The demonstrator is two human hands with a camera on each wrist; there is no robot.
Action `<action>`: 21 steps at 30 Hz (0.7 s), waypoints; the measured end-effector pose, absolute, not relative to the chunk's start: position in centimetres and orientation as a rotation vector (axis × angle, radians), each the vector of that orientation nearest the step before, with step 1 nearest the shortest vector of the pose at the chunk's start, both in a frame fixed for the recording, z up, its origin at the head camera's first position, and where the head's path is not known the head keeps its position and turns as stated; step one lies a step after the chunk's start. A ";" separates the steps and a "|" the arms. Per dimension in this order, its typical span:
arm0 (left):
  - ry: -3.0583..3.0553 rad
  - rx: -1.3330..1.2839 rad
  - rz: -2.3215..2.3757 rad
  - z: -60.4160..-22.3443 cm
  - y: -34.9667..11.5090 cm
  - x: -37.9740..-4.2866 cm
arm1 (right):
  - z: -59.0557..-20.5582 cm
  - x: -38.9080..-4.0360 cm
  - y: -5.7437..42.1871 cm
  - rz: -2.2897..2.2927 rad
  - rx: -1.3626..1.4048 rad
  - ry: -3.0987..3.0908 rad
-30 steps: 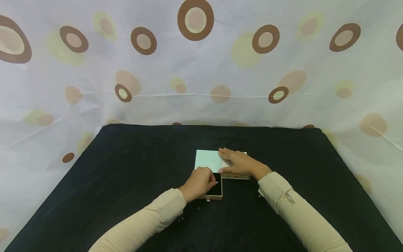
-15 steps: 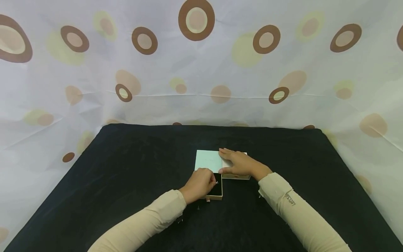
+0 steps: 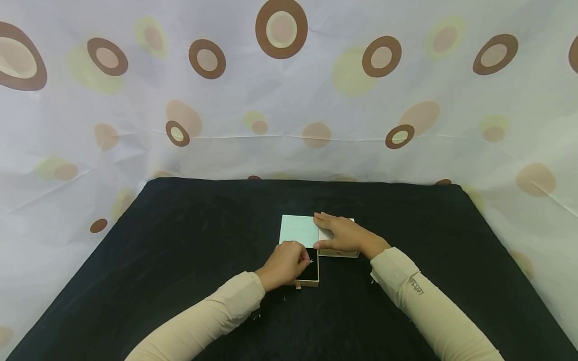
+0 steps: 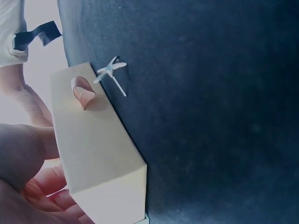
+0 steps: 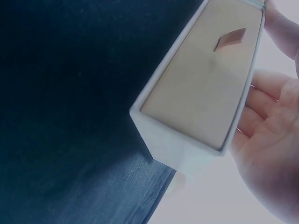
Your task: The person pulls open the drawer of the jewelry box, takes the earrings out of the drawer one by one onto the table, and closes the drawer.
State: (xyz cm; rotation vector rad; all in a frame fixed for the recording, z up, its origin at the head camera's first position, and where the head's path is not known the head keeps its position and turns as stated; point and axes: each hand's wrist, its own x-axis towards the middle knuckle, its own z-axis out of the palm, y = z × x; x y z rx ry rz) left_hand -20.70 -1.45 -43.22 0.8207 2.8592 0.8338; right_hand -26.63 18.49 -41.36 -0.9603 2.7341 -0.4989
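A pale mint-topped box has its left drawer pulled out, showing a black inside. Over that drawer my left hand is bent down, finger and thumb pinching a tiny silvery piece, too small to tell its kind. My right hand rests spread on top of the box's right part. In the left wrist view the drawer front carries a pink pull tab. A dragonfly-shaped trinket lies on the cloth beside it. The right wrist view shows another drawer front, pushed in.
Black cloth covers the table under the box. A white curtain with brown and yellow circles hangs behind it. The small trinket lies in front of the drawer, near my left sleeve.
My left hand has sunk very slightly over the drawer, still pinching. The right hand and the box stay in place.
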 end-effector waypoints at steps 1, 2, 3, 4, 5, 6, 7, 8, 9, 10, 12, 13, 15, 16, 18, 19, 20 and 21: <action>2.855 0.816 0.839 -43.2 -1.5 -20.7 | -41.4 -26.6 18.5 -0.499 -0.959 2.735; 2.852 0.813 0.847 -43.3 -1.5 -20.7 | -41.4 -26.6 18.5 -0.499 -0.956 2.735; 2.850 0.811 0.851 -43.3 -1.5 -20.7 | -41.4 -26.7 18.5 -0.499 -0.956 2.736; 2.849 0.808 0.855 -43.3 -1.5 -20.7 | -41.5 -26.7 18.5 -0.499 -0.954 2.736; 2.846 0.806 0.860 -43.3 -1.5 -20.7 | -41.4 -26.7 18.5 -0.500 -0.953 2.735; 2.844 0.802 0.865 -43.3 -1.5 -20.7 | -41.4 -26.7 18.5 -0.501 -0.953 2.734; 2.842 0.798 0.869 -43.3 -1.5 -20.7 | -41.4 -26.7 18.5 -0.502 -0.951 2.733; 2.840 0.795 0.873 -43.3 -1.6 -20.7 | -41.4 -26.7 18.5 -0.501 -0.954 2.732; 2.837 0.790 0.876 -43.3 -1.6 -20.7 | -41.4 -26.7 18.5 -0.501 -0.956 2.731; 2.834 0.787 0.880 -43.3 -1.6 -20.7 | -41.5 -26.7 18.5 -0.500 -0.958 2.730; 2.831 0.788 0.888 -43.3 -1.6 -20.7 | -41.5 -26.7 18.5 -0.499 -0.962 2.729; 2.831 0.792 0.890 -43.3 -1.6 -20.7 | -41.5 -26.7 18.5 -0.496 -0.963 2.730; 2.832 0.801 0.891 -43.4 -1.6 -20.7 | -41.5 -26.8 18.5 -0.496 -0.962 2.730; 2.833 0.806 0.892 -43.4 -1.6 -20.7 | -41.6 -26.8 18.6 -0.497 -0.960 2.730; 2.832 0.813 0.894 -43.4 -1.6 -20.7 | -41.6 -26.8 18.6 -0.498 -0.961 2.732; 2.833 0.814 0.893 -43.4 -1.6 -20.7 | -41.6 -26.8 18.6 -0.501 -0.958 2.732; 2.833 0.813 0.893 -43.4 -1.6 -20.7 | -41.6 -26.8 18.6 -0.504 -0.956 2.732; 2.832 0.812 0.894 -43.4 -1.6 -20.6 | -41.7 -26.8 18.6 -0.507 -0.956 2.732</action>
